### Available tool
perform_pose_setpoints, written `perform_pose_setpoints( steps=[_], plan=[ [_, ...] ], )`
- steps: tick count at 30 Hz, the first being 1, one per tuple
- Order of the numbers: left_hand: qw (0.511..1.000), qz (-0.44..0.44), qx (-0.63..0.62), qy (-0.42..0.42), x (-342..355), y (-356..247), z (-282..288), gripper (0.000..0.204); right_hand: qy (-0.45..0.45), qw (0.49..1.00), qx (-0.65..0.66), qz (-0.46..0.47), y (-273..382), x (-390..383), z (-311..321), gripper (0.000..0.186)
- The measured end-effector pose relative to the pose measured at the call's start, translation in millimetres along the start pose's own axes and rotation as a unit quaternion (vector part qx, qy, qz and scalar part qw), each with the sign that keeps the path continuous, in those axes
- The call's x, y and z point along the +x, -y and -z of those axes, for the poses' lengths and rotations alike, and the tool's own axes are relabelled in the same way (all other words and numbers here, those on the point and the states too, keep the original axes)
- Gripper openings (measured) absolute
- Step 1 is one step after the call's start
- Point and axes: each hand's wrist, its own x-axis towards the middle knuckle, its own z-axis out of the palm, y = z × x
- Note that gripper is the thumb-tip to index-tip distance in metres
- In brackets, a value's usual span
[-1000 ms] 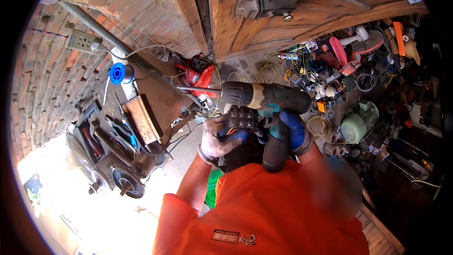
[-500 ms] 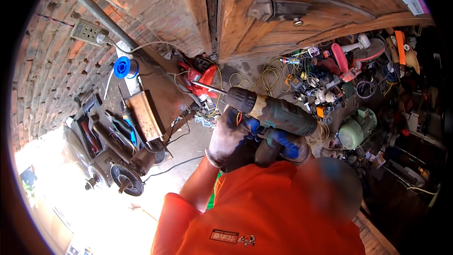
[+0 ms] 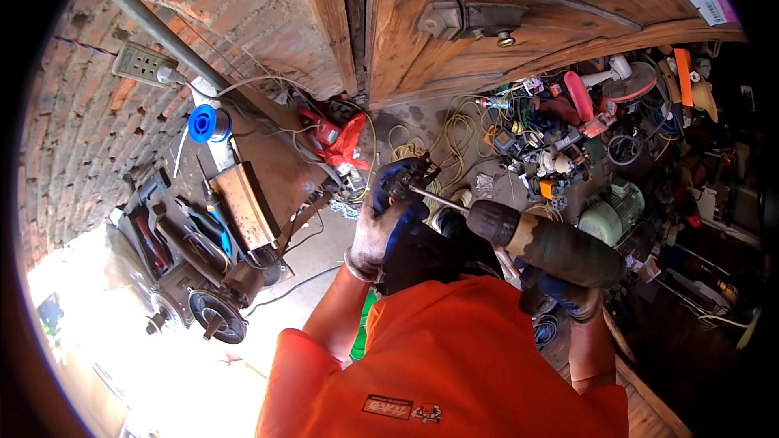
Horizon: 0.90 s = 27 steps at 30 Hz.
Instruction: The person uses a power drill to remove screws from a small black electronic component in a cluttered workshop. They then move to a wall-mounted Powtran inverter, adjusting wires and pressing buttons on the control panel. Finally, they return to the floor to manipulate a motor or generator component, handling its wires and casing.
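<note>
My left hand (image 3: 381,227), in a white-and-blue work glove, is closed around a small dark part (image 3: 406,182) in front of my chest. The fingers cover much of the part, so its kind is unclear. In my right hand (image 3: 564,296), also gloved, is the grip of a worn green-and-black cordless drill (image 3: 560,250). The drill lies nearly level and points left. Its long screwdriver bit (image 3: 438,197) reaches to the dark part; whether the tip is seated in it I cannot tell.
A workbench on the left bears a blue spool (image 3: 209,123), a rusty metal block (image 3: 246,207) and pliers. Motor parts (image 3: 217,312) stand at its near end. A wooden door (image 3: 487,24) rises ahead. Right of it lie heaped tools, cables and a green motor (image 3: 610,215).
My right hand has drawn the drill right and lower, turning its bit toward my left hand. The dark part now shows in my left hand, which earlier was beside the drill.
</note>
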Motion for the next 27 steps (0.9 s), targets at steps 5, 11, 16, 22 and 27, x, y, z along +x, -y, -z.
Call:
perform_pose_setpoints(
  steps=[5,11,16,22,27],
  plan=[
    [0.998,-0.022,0.060,-0.024,0.4,-12.7,-13.8,0.054,-0.067,0.990,-0.067,0.105,13.3,-17.1,-15.3,0.035],
    [0.998,-0.066,0.005,-0.012,5.0,-7.2,-18.6,0.043,-0.115,0.987,-0.064,0.094,8.8,-20.4,-21.9,0.029],
    [0.993,-0.084,0.075,-0.025,5.3,-9.1,-25.3,0.039,-0.108,0.985,-0.085,0.107,0.8,-20.5,-20.7,0.029],
    [0.983,-0.071,0.163,-0.055,2.3,-25.7,-35.3,0.038,-0.105,0.992,-0.010,0.074,-2.4,-23.5,-21.1,0.028],
    [0.959,-0.145,0.226,-0.090,6.2,-13.6,-40.7,0.035,-0.093,0.967,-0.175,0.163,30.9,-18.7,-23.0,0.031]
  ],
)
